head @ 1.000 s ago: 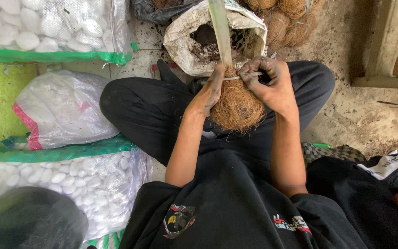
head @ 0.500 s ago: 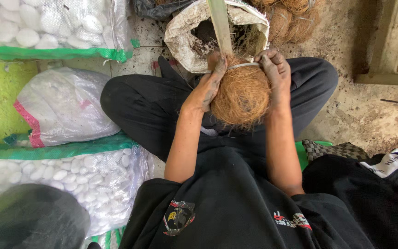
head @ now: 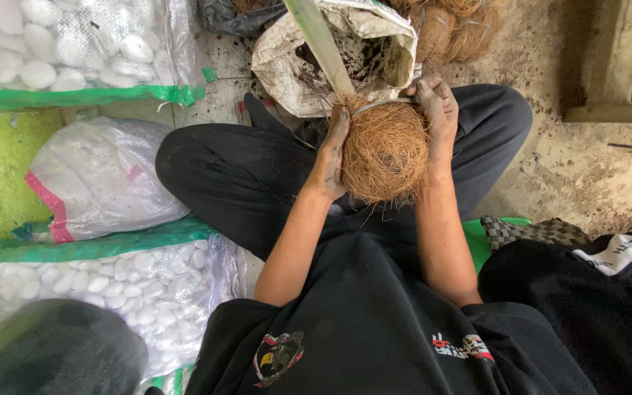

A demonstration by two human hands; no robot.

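Observation:
I sit cross-legged in black clothes and hold a ball of brown coconut fibre (head: 385, 152) over my lap. My left hand (head: 333, 157) presses flat against its left side. My right hand (head: 437, 110) grips its upper right side, fingers curled over the top where a thin wire or string (head: 374, 107) loops around the neck. A pale green plant stalk (head: 320, 42) rises out of the top of the ball towards the upper left. Both hands are smeared with dark soil.
An open white sack of dark soil (head: 374, 58) stands just beyond my knees. More coconut-fibre balls (head: 451, 28) lie behind it. Clear bags of white pebbles (head: 74, 51) (head: 122, 285) and a white sack (head: 104, 179) are stacked at left. A dark bag (head: 594, 292) lies at right.
The fibre ball has been pushed further from me and turned upright. My right hand shifted from pinching the string at the top to gripping the ball's side; my left hand flattened on it.

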